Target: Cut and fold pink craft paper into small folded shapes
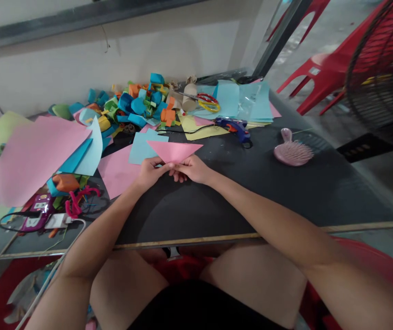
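A sheet of pink paper [175, 150], folded into a triangle, is held just above the dark table, its long edge facing away from me and its point toward me. My left hand [153, 173] pinches its lower left side, thumb on top. From the right, my right hand [194, 169] pinches the same paper, and the two thumbs meet near the lower point. Some fingers are hidden beneath the paper. Just behind my left hand lie a light blue sheet [139, 149] and a flat pink sheet [117, 172].
Folded paper pieces [138, 105] are heaped by the wall. Behind my hands lie scissors [208, 101] and a glue gun [236, 128]; a pink hairbrush [292, 152] is to the right. Large pink paper [41, 151] and a purple device [40, 213] lie left. A fan [385, 68] stands right.
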A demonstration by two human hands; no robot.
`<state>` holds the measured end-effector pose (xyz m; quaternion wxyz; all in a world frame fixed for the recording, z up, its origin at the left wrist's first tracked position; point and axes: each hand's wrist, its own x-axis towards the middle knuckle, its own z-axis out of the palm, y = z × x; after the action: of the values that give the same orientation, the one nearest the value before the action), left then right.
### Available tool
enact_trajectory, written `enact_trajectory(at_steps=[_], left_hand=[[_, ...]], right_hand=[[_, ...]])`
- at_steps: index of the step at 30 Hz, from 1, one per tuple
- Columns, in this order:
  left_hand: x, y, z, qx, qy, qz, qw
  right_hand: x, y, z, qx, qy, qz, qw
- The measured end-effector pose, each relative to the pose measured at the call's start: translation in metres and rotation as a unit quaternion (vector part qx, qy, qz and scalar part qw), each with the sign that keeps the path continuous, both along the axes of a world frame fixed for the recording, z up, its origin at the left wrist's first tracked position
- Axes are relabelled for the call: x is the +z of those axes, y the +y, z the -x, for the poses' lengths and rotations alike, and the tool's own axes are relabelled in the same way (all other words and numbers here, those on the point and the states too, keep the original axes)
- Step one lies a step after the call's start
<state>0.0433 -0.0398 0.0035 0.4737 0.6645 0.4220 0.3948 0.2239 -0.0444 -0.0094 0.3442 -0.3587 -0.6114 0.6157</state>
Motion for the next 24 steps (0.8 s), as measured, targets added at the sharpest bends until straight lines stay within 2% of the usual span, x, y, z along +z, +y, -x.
enact_trajectory(at_steps=[5, 8, 10, 14, 18, 21, 24], left_hand=[[0.002, -0.003, 0.0, -0.002, 0.029, -0.037, 0.999], [0.004, -0.005, -0.002, 0.04, 0.058, -0.067, 0.995], [0.006, -0.006, -0.002, 0.061, 0.072, -0.078, 0.992], [0.007, -0.006, -0.001, 0.036, 0.074, -0.061, 0.995], [0.006, -0.003, 0.003, 0.025, 0.057, -0.044, 0.997], [0.007, -0.002, 0.005, 0.019, 0.055, -0.048, 0.997], [0.007, -0.003, 0.005, 0.008, 0.049, -0.05, 0.997]], right_hand=[[0.0, -0.004, 0.002, -0.015, -0.011, 0.013, 1.0], [0.003, -0.007, 0.002, -0.021, -0.021, -0.005, 1.0], [0.004, -0.008, 0.001, -0.059, -0.019, -0.049, 0.997], [0.006, -0.011, 0.0, -0.137, -0.05, -0.158, 0.977], [0.008, -0.013, 0.0, -0.188, -0.007, -0.162, 0.969], [0.009, -0.013, -0.001, -0.259, 0.009, -0.184, 0.948], [0.007, -0.012, -0.002, -0.302, 0.04, -0.2, 0.931]])
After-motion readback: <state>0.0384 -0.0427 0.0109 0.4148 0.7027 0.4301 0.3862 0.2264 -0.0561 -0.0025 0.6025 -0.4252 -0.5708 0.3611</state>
